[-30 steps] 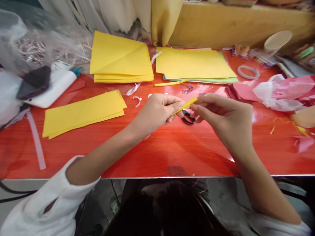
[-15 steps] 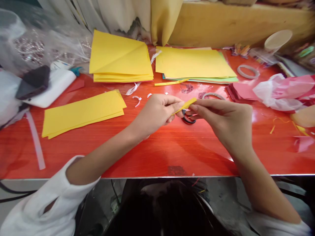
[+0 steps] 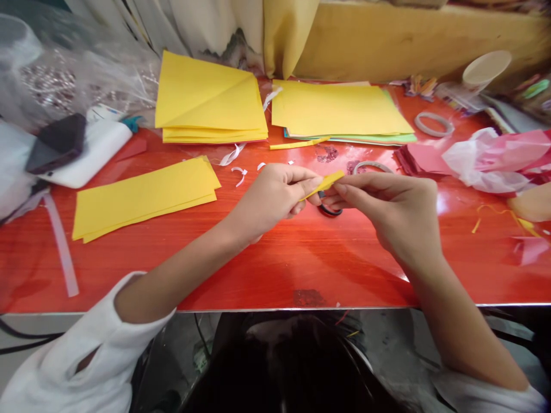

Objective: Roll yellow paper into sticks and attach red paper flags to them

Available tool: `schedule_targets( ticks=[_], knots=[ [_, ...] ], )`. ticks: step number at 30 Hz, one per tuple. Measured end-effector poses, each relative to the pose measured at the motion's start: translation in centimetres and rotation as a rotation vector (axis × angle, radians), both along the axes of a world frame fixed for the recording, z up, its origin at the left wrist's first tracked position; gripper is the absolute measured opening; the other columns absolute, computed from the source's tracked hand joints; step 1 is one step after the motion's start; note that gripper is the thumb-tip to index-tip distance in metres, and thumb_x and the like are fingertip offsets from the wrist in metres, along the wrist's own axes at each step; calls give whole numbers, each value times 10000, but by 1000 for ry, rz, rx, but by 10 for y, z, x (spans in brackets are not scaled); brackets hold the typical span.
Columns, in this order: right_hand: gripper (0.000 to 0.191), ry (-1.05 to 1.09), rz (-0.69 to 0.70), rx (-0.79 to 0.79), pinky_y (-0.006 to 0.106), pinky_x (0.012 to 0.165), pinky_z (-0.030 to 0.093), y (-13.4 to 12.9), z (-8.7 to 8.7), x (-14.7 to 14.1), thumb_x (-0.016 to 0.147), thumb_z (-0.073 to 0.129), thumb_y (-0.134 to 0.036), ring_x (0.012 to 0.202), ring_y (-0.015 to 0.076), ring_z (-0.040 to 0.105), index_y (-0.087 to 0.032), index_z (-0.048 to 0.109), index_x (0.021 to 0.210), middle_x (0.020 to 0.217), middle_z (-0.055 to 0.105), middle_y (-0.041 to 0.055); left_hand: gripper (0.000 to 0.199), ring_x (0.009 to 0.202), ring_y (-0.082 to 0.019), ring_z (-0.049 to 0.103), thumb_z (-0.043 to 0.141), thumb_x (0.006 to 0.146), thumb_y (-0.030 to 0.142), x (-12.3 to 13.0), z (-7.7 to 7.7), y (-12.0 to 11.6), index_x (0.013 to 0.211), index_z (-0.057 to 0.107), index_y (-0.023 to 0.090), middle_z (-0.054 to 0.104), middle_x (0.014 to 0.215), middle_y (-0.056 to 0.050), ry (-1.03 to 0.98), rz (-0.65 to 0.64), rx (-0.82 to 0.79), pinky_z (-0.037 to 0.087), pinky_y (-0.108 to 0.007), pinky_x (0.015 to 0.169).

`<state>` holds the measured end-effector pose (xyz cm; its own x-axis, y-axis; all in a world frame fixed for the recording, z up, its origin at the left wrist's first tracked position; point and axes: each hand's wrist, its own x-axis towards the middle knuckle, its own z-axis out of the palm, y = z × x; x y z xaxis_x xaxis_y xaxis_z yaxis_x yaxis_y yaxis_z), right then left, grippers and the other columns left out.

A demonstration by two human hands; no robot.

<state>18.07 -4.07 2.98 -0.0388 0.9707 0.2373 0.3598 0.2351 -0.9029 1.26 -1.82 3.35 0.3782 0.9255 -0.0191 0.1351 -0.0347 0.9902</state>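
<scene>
A small folded yellow paper strip is held above the red table, slanting up to the right. My left hand pinches its lower left part between thumb and fingers. The fingertips of my right hand are closed on its right end. Just below the fingertips lies a black ring-shaped handle, partly hidden by my fingers. Two long yellow paper pieces lie to the left of my left hand. Behind my hands a narrow yellow strip rests on the table.
Stacks of yellow paper and coloured sheets stand at the back. A dark phone lies at left. Tape rolls, red paper, pink plastic and a paper cup are at right.
My right hand and wrist have shifted very slightly left. Both hands keep their pinch on the yellow strip.
</scene>
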Motion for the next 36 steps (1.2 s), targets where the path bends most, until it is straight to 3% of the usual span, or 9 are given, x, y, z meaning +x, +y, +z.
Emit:
schedule_targets(
  ticks=[13, 23, 29, 36],
  knots=[
    [89, 11, 14, -15, 265, 611, 554, 1, 0, 1, 783, 631, -215, 645, 134, 665, -197, 713, 813, 712, 709, 1, 234, 408, -25, 338, 499, 849, 135, 0, 1, 0, 643, 607, 111, 423, 442, 35, -14, -4, -9, 225, -167, 398],
    [101, 39, 44, -12, 293, 639, 557, 1, -1, 2, 789, 631, -250, 658, 139, 664, -210, 712, 835, 722, 707, -1, 215, 423, -14, 366, 507, 848, 138, 1, 2, -1, 665, 617, 110, 533, 558, 5, -39, 13, -31, 234, -177, 404],
    [102, 14, 40, -3, 288, 628, 560, 1, 0, 2, 795, 617, -246, 656, 141, 662, -207, 708, 818, 737, 705, 4, 227, 419, -27, 351, 525, 854, 180, 0, 2, -1, 654, 617, 123, 453, 479, 24, 3, 6, -33, 234, -185, 413],
    [95, 16, 55, -9, 283, 632, 556, 2, 0, 2, 794, 615, -255, 654, 138, 660, -199, 692, 795, 718, 702, 2, 226, 420, -28, 355, 524, 854, 178, 0, 2, -1, 656, 617, 123, 467, 487, 20, -8, 4, -42, 232, -187, 414]
  ],
)
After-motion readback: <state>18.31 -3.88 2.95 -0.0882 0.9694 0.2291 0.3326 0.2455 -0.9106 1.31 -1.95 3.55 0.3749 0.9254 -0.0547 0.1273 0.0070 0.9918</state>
